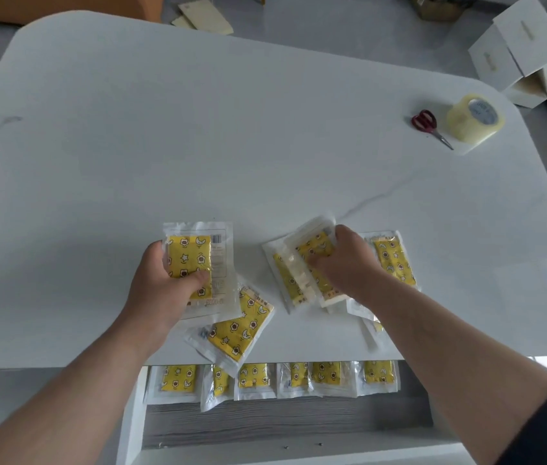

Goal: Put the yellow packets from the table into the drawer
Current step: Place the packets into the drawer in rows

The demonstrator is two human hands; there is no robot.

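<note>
Yellow packets in clear wrappers lie near the front edge of the white table (198,129). My left hand (161,286) grips one packet (198,260), thumb on its yellow face. Another packet (241,327) lies below it, overhanging the table edge. My right hand (345,263) pinches a small stack of packets (302,266) with curled fingers. One more packet (392,256) lies just to the right of that hand. Below the table edge the open drawer (282,421) holds a row of several packets (255,377).
Red-handled scissors (428,125) and a roll of clear tape (475,117) sit at the table's far right. White cardboard boxes (520,48) stand on the floor beyond. Paper sheets (205,15) lie on the floor at the back.
</note>
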